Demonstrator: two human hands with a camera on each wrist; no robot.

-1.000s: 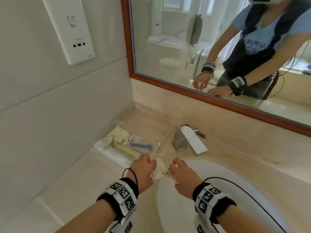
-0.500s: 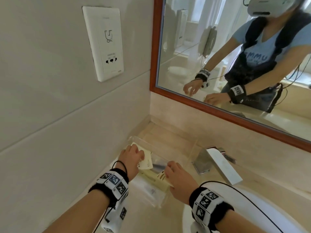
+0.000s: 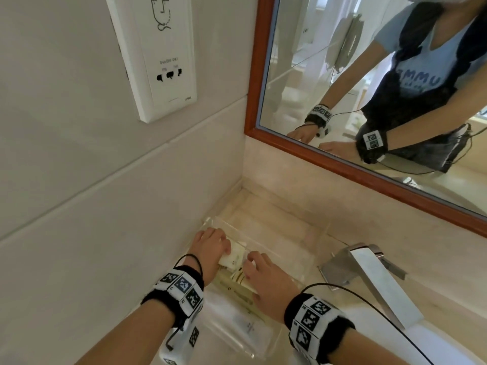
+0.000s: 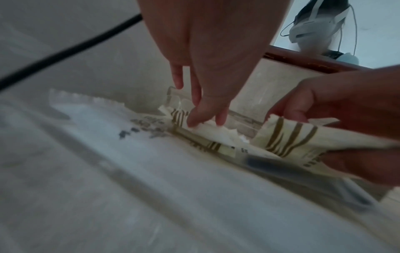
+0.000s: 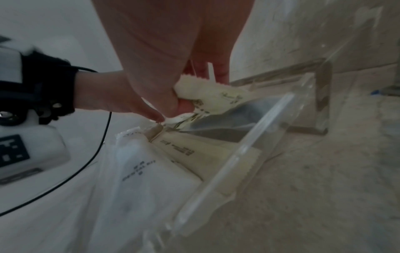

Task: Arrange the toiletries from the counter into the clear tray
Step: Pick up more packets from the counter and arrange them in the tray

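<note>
A tray sits on the counter in the wall corner, left of the faucet. Packets lie in the tray, both hands over them. Above the tray hangs a mirror.

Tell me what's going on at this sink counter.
A person is packing hotel toiletry packets into a clear tray on the counter, beside the faucet. The left hand holds a cream sachet down inside the tray. The right hand pinches a striped cream packet just next to it. Other flat packets already lie in the tray's near end.
</note>
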